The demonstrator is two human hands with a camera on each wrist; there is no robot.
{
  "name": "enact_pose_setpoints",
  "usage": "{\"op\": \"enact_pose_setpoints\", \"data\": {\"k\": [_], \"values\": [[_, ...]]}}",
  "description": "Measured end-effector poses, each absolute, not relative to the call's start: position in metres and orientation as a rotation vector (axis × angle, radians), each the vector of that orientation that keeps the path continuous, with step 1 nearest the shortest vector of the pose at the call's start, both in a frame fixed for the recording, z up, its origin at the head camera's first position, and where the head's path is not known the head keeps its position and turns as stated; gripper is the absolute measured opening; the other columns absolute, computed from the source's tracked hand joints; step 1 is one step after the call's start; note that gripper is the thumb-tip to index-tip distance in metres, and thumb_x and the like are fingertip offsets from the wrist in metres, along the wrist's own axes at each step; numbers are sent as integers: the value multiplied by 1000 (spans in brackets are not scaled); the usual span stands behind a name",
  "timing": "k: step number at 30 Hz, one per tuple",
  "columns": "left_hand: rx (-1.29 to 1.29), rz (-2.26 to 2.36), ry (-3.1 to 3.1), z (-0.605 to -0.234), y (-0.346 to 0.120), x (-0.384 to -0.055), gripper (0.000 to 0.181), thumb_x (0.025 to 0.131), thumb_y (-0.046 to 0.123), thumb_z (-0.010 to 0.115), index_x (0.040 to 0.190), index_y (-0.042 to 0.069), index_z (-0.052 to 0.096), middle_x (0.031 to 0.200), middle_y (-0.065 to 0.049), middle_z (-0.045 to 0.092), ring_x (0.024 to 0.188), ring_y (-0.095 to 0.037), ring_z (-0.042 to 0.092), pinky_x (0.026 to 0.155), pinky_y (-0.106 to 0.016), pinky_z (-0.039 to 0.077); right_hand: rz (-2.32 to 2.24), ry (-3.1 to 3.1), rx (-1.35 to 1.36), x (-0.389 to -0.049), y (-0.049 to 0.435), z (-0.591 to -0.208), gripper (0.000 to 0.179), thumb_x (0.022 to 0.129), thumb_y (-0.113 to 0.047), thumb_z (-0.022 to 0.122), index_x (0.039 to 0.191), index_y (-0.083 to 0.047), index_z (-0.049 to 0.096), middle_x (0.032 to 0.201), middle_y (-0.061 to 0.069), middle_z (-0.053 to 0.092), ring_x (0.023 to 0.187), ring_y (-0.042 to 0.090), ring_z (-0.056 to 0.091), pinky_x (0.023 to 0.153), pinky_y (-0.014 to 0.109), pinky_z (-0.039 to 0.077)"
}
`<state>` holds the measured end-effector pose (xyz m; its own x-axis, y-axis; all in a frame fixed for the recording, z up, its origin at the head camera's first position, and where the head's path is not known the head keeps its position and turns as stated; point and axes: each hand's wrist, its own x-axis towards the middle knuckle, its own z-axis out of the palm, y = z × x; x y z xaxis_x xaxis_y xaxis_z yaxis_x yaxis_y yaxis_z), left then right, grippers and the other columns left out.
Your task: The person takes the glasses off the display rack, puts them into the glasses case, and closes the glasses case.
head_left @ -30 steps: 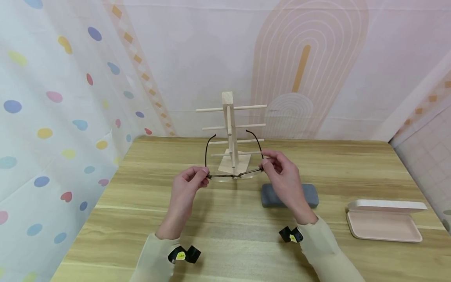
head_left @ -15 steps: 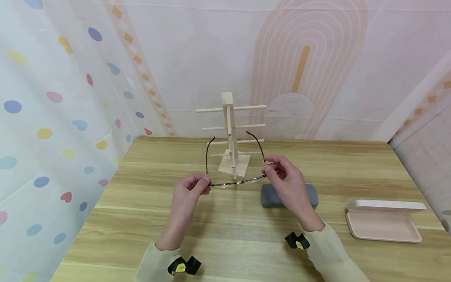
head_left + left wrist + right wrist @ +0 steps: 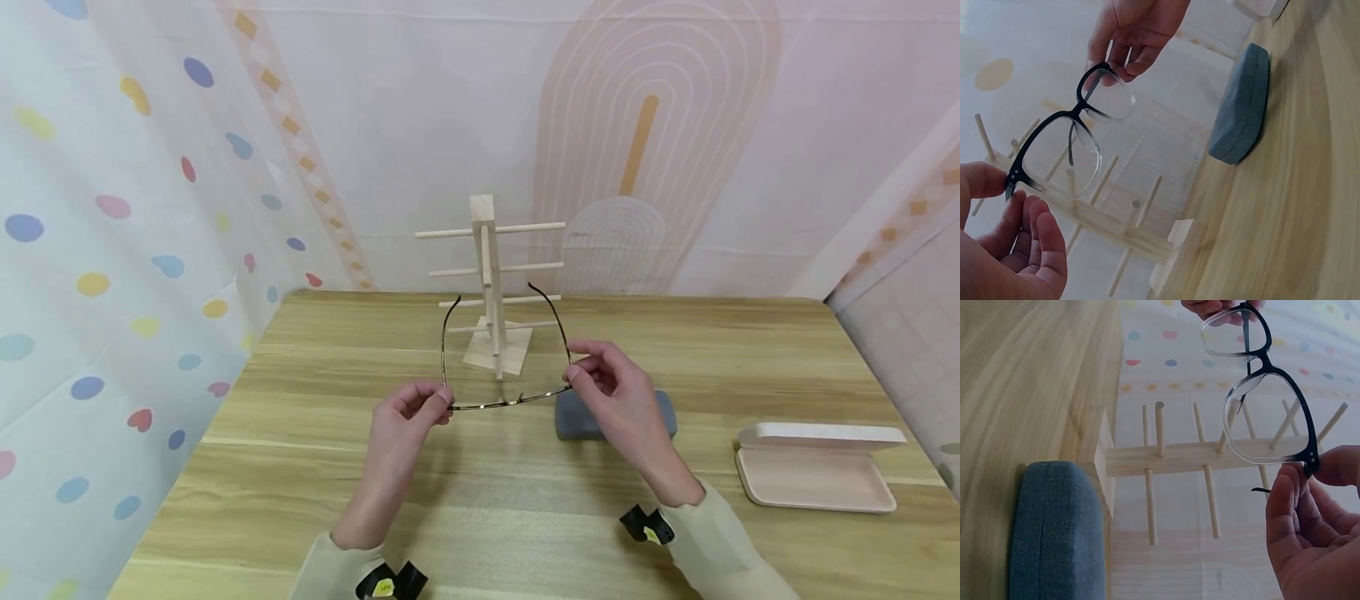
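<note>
Glasses [image 3: 1077, 112]: drawn back from the stand [image 3: 492, 258], now held nearer the body.
Left grip [image 3: 407, 418], right grip [image 3: 617, 396]: one corner pinched by each.
Pegs [image 3: 530, 227]: beyond the grip, seemingly unloaded.

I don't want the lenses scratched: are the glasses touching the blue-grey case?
Apart. The left wrist view shows it: the curtain is visible in the gap between the glasses and the blue-grey case.

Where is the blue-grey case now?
In the head view, the blue-grey case lies on the table, partly hidden by the right hand, right of the wooden stand and left of the pink case.
</note>
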<state>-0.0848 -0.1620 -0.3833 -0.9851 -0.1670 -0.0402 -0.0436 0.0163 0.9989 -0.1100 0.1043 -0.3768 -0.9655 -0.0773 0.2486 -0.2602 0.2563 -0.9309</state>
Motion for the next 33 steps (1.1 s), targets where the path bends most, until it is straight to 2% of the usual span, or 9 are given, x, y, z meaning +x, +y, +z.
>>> {"op": "enact_pose_setpoints", "data": {"k": [10,24,28,33], "values": [[193,-2156,-2176,-389,-160,-79,11,96,1,68,102,-8,68,89,-8,71,79,-15,66,77,-25,58,1774,-2383,341,-103,111,-380,28,99,-10,70,127,-7,67,96,7,71,84,15,67,71,20,55],[181,-2193,-2184,-392,-159,-70,12,94,2,71,102,-7,69,90,-9,71,81,-23,67,77,-27,58,1649,-2406,363,-91,117,-384,27,98,-9,71,125,-6,67,95,5,73,80,11,67,70,19,56],[157,-2202,-2170,-392,-158,-70,13,93,0,71,102,-9,69,89,-8,72,80,-21,68,77,-27,59,1640,-2389,388,-88,119,-386,28,98,-6,71,125,-2,65,95,5,74,81,10,67,70,20,56],[130,-2227,-2145,-391,-156,-68,15,93,-1,71,103,-10,68,90,-9,72,80,-18,68,77,-27,59,1620,-2376,383,-83,120,-386,28,99,-9,71,126,-5,65,97,4,73,83,10,67,72,19,56]]}}
